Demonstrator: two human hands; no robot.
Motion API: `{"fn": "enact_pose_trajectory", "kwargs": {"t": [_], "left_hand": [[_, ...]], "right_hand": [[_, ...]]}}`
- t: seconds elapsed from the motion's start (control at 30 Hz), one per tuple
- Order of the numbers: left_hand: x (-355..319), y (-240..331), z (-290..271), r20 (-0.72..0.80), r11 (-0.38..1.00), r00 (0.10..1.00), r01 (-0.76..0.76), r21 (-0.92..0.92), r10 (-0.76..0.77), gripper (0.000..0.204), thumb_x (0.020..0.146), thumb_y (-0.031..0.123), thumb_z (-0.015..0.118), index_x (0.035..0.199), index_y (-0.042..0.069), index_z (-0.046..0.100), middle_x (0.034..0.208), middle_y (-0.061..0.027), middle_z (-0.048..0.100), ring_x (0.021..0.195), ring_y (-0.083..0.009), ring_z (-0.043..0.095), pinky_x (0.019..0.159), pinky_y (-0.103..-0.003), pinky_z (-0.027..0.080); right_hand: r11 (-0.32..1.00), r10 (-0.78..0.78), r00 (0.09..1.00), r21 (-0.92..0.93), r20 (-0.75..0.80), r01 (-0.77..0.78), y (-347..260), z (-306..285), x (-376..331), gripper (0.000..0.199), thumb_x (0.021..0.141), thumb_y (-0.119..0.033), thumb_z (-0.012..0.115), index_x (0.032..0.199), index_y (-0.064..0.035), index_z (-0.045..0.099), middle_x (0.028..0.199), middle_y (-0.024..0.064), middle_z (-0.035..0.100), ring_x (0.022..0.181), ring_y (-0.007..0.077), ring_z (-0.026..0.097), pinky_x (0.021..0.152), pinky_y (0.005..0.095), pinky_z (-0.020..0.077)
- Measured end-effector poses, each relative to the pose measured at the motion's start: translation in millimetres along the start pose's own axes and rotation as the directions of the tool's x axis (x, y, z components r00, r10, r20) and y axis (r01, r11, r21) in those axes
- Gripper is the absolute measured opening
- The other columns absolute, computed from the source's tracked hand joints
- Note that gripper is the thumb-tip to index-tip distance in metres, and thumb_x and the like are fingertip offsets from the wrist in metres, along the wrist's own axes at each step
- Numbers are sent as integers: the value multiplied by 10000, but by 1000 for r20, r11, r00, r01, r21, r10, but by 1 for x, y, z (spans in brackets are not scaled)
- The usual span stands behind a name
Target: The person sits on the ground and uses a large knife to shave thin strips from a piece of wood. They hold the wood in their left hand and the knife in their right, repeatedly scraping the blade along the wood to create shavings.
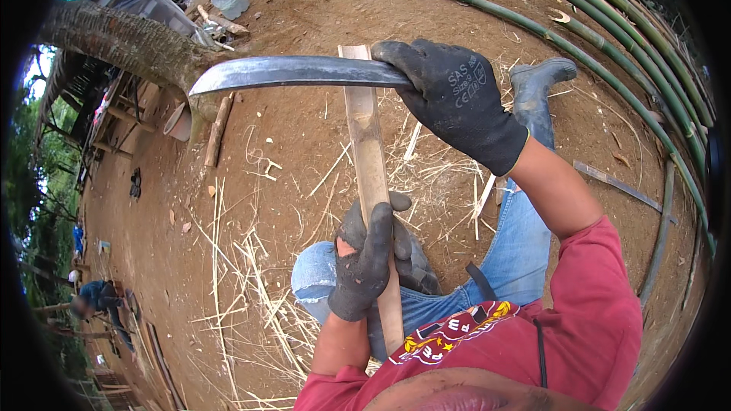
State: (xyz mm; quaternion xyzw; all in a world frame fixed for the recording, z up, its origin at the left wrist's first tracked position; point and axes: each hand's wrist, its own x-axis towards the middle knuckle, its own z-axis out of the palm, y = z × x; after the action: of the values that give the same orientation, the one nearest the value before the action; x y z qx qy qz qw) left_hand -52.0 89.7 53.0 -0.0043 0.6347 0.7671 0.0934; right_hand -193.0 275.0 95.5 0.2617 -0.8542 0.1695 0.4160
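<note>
My right hand (453,99), in a black work glove, is closed around the handle of a machete (297,72); the handle itself is hidden in the fist. The long, slightly curved blade points left and lies across the far end of a split bamboo piece (367,148). My left hand (365,255), in a dark glove with a torn patch, grips that bamboo lower down. The piece slants from my chest away from me, its hollow inner side with a node facing up. Whether the blade touches it or hovers just above, I cannot tell.
Thin bamboo shavings (266,297) litter the dirt around my bent legs. Long green bamboo poles (609,23) lie along the right, near a flat metal blade (620,185). A tree trunk (129,38) leans at the far left. Another person (103,304) crouches at the lower left.
</note>
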Motion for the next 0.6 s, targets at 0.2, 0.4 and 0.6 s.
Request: {"fn": "enact_pose_trajectory", "kwargs": {"t": [0.2, 0.4, 0.6], "left_hand": [[-3, 3, 6, 10, 1000, 1000, 0, 0, 0, 336, 1086, 314, 479, 1167, 7, 587, 612, -24, 553, 458, -110, 510, 421, -248, 417], [-4, -1, 9, -21, 997, 998, -57, 56, 58, 337, 1088, 317, 476, 1174, 9, 581, 616, -22, 552, 461, -107, 508, 421, -247, 402], [-4, -4, 8, -54, 997, 996, -69, 42, 72, 341, 1090, 322, 470, 1167, 7, 575, 622, -16, 556, 466, -104, 523, 425, -243, 411]], "right_hand": [[999, 51, 999, -11, -10, -51, -2, 10, 4, 209, 885, -243, 677, 1055, -127, 638, 783, 91, 633, 654, 289, 665, 583, 416, 530], [997, 82, 994, 10, -69, -82, -5, 20, 0, 183, 888, -216, 663, 1038, -118, 629, 778, 98, 629, 696, 288, 684, 584, 423, 535], [979, 196, 980, 73, -43, -192, -17, 36, 1, 156, 895, -193, 640, 1031, -118, 623, 799, 110, 639, 733, 299, 703, 597, 433, 550]]}}
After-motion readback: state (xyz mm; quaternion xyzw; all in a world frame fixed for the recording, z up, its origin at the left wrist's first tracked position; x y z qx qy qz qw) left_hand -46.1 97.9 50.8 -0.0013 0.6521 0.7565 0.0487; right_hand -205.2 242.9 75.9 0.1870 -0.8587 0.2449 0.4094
